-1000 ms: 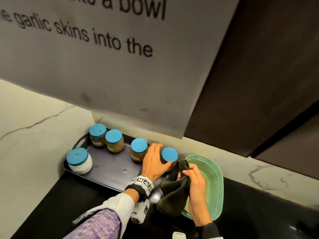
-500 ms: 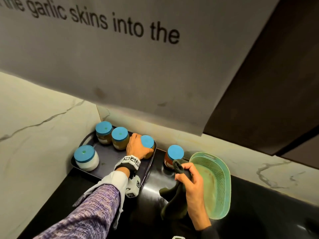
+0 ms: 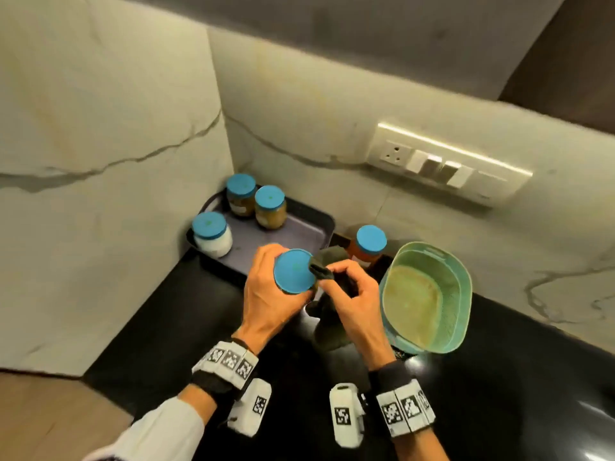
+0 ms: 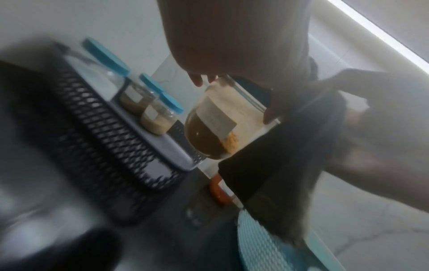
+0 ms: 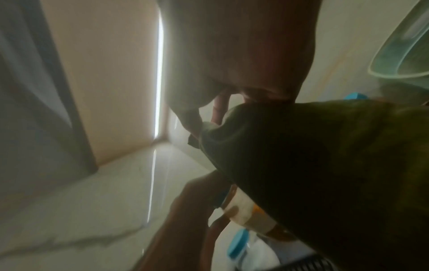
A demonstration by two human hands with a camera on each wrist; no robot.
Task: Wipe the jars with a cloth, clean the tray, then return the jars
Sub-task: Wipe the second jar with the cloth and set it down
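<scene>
My left hand [image 3: 266,294] grips a glass jar with a blue lid [image 3: 294,271] and holds it up above the black counter, in front of the dark tray [image 3: 299,227]. The left wrist view shows the same jar [image 4: 216,124] with brown contents and a paper label. My right hand [image 3: 352,291] pinches a dark green cloth [image 3: 327,331] against the jar's right side; the cloth [image 5: 313,174] fills the right wrist view. Three blue-lidded jars stand on the tray: a white-filled one [image 3: 213,232] and two brown ones [image 3: 240,199] [image 3: 270,207]. Another jar [image 3: 367,246] stands on the counter right of the tray.
A green mesh basket [image 3: 429,294] sits on the black counter [image 3: 499,377] just right of my hands. Marble walls form a corner behind the tray, with a switch and socket panel [image 3: 442,164] on the back wall.
My left hand has taken a jar off the tray and brought it toward me. My right hand has moved the cloth left against that jar. The head view has tilted downward.
</scene>
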